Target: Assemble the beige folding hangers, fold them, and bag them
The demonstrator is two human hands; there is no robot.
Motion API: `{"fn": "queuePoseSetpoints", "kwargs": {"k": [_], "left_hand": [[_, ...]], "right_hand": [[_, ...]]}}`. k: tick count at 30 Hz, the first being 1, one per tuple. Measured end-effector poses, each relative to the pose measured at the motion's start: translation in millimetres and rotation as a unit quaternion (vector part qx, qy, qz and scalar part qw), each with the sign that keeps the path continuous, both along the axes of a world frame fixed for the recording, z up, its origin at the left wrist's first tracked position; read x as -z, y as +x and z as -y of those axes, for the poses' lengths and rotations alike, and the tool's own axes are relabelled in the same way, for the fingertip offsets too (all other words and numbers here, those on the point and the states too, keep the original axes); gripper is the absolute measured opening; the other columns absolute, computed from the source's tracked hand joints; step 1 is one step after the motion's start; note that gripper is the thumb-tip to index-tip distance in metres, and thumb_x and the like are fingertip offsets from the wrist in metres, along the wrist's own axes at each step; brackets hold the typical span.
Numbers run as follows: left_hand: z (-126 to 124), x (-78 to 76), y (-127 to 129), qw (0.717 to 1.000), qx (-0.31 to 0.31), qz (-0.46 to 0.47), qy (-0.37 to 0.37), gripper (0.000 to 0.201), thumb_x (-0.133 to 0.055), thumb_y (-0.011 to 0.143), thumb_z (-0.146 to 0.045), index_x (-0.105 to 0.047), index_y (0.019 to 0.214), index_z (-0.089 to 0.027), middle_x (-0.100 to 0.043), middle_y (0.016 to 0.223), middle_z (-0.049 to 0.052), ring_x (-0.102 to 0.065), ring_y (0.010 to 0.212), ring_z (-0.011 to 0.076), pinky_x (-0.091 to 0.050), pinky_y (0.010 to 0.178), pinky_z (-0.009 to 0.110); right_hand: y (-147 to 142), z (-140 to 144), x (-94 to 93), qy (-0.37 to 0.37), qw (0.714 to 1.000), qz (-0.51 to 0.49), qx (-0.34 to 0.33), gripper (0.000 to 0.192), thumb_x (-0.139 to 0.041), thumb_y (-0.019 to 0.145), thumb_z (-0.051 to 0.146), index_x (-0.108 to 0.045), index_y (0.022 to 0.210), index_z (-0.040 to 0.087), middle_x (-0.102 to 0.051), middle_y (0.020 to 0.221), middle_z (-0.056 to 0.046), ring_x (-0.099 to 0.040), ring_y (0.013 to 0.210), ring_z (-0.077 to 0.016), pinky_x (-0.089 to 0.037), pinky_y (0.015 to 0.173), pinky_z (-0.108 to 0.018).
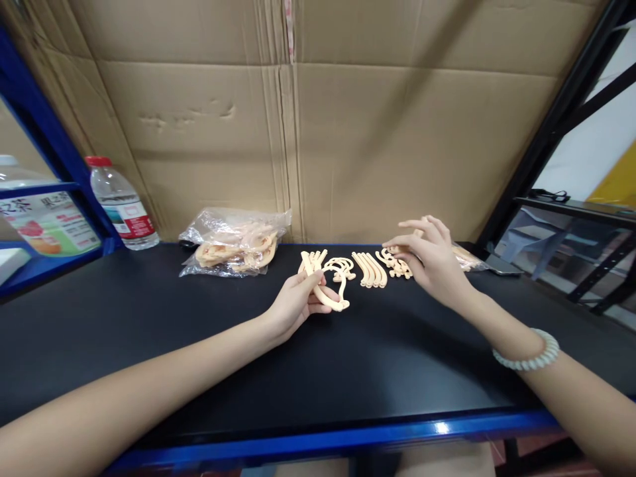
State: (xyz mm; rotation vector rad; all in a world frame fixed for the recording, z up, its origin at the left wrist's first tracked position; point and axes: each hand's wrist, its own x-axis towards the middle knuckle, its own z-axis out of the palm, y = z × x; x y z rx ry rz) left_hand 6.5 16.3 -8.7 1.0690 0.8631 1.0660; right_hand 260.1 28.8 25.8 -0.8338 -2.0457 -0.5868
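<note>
My left hand (298, 301) is closed around cream plastic hanger parts (325, 296): a long curved arm, with a thinner curved hook meeting it at the lower end. Just behind it lie more long arms (318, 256) and a group of thin hooks (340, 265). To their right is a row of several curved arms (370, 269). My right hand (427, 255) is raised over a cluster of small cream pieces (399, 267), fingers bent and thumb below. A cream bit shows among its fingers, but its shape is mostly hidden.
A clear plastic bag (233, 245) of cream parts lies at the back left, near a red-capped water bottle (122, 205). Another bag (467, 258) is partly behind my right hand, with a flat dark object (503, 265) beside it. Cardboard (387, 132) backs the black table (209, 391).
</note>
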Motion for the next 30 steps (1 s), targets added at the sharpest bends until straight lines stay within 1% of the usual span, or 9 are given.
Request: {"fn": "queuePoseSetpoints", "kwargs": {"k": [2, 4, 7, 10, 14, 19, 23, 26, 30], "left_hand": [[0, 0.0, 0, 1.0, -0.002, -0.001, 0.001, 0.023, -0.044, 0.096, -0.025, -0.05, 0.077, -0.014, -0.071, 0.062, 0.009, -0.07, 0.059, 0.016, -0.051, 0.048, 0.017], [1, -0.5, 0, 1.0, -0.004, -0.005, 0.001, 0.022, -0.044, 0.096, -0.025, -0.05, 0.077, -0.014, -0.071, 0.062, 0.008, -0.07, 0.059, 0.0158, -0.051, 0.048, 0.017], [1, -1.3, 1, 1.0, -0.004, -0.01, 0.003, 0.021, -0.045, 0.095, -0.024, -0.049, 0.077, -0.015, -0.07, 0.061, 0.008, -0.07, 0.059, 0.0165, -0.051, 0.047, 0.017], [2, -1.6, 1, 1.0, -0.001, -0.008, 0.006, 0.02, -0.047, 0.094, -0.026, -0.049, 0.077, -0.015, -0.069, 0.059, 0.007, -0.07, 0.059, 0.0168, -0.051, 0.047, 0.018], [2, -1.6, 2, 1.0, -0.001, -0.005, -0.001, 0.02, -0.048, 0.094, -0.025, -0.05, 0.077, -0.015, -0.069, 0.059, 0.006, -0.068, 0.056, 0.0148, -0.05, 0.048, 0.018], [1, -0.7, 1, 1.0, 0.002, -0.004, 0.0, 0.021, -0.045, 0.095, -0.024, -0.05, 0.077, -0.015, -0.069, 0.06, 0.006, -0.068, 0.056, 0.0146, -0.049, 0.047, 0.018], [2, -0.2, 1, 1.0, 0.003, -0.004, 0.006, 0.02, -0.047, 0.094, -0.025, -0.051, 0.077, -0.015, -0.069, 0.061, 0.006, -0.068, 0.057, 0.0149, -0.05, 0.049, 0.019], [2, -0.6, 1, 1.0, 0.003, -0.006, 0.008, 0.019, -0.049, 0.094, -0.026, -0.051, 0.078, -0.015, -0.07, 0.062, 0.007, -0.069, 0.06, 0.0159, -0.049, 0.049, 0.018], [3, -1.5, 1, 1.0, 0.001, -0.009, 0.005, 0.019, -0.049, 0.093, -0.025, -0.051, 0.078, -0.015, -0.069, 0.062, 0.007, -0.069, 0.059, 0.016, -0.049, 0.049, 0.019]], "right_hand": [[9, -11, 3.8, -0.045, 0.999, 0.021, 0.011, 0.024, -0.045, 0.087, 0.008, -0.056, 0.099, 0.025, -0.066, 0.098, -0.004, -0.05, 0.117, -0.0252, -0.023, 0.106, -0.055], [15, -20, 11.0, -0.098, 0.994, 0.045, 0.01, 0.022, -0.046, 0.086, 0.008, -0.056, 0.099, 0.023, -0.065, 0.101, -0.005, -0.051, 0.115, -0.0265, -0.028, 0.102, -0.055], [18, -27, 23.3, -0.199, 0.974, 0.11, -0.004, 0.019, -0.05, 0.084, 0.008, -0.058, 0.097, 0.02, -0.064, 0.101, -0.008, -0.054, 0.105, -0.0258, -0.04, 0.092, -0.049], [17, -30, 31.4, -0.261, 0.954, 0.144, -0.029, 0.024, -0.049, 0.083, 0.005, -0.061, 0.099, 0.019, -0.064, 0.098, -0.008, -0.056, 0.098, -0.0228, -0.044, 0.087, -0.043], [12, -28, 33.5, -0.264, 0.954, 0.138, -0.038, 0.024, -0.049, 0.087, 0.007, -0.064, 0.102, 0.018, -0.064, 0.1, -0.01, -0.056, 0.096, -0.0219, -0.046, 0.085, -0.041], [8, -29, 36.2, -0.247, 0.961, 0.122, -0.026, 0.019, -0.051, 0.089, 0.012, -0.068, 0.096, 0.018, -0.062, 0.09, -0.008, -0.056, 0.09, -0.0211, -0.047, 0.082, -0.039], [7, -31, 38.5, -0.203, 0.976, 0.061, -0.044, 0.018, -0.049, 0.09, 0.012, -0.067, 0.088, 0.017, -0.06, 0.088, -0.007, -0.056, 0.086, -0.0195, -0.048, 0.079, -0.036], [10, -33, 37.2, -0.189, 0.98, 0.024, -0.058, 0.019, -0.047, 0.091, 0.013, -0.065, 0.089, 0.017, -0.059, 0.091, -0.007, -0.056, 0.087, -0.0189, -0.049, 0.079, -0.036], [14, -34, 35.6, -0.22, 0.972, 0.073, -0.046, 0.02, -0.048, 0.089, 0.012, -0.067, 0.086, 0.018, -0.061, 0.086, -0.006, -0.059, 0.083, -0.0185, -0.05, 0.077, -0.035]]}}
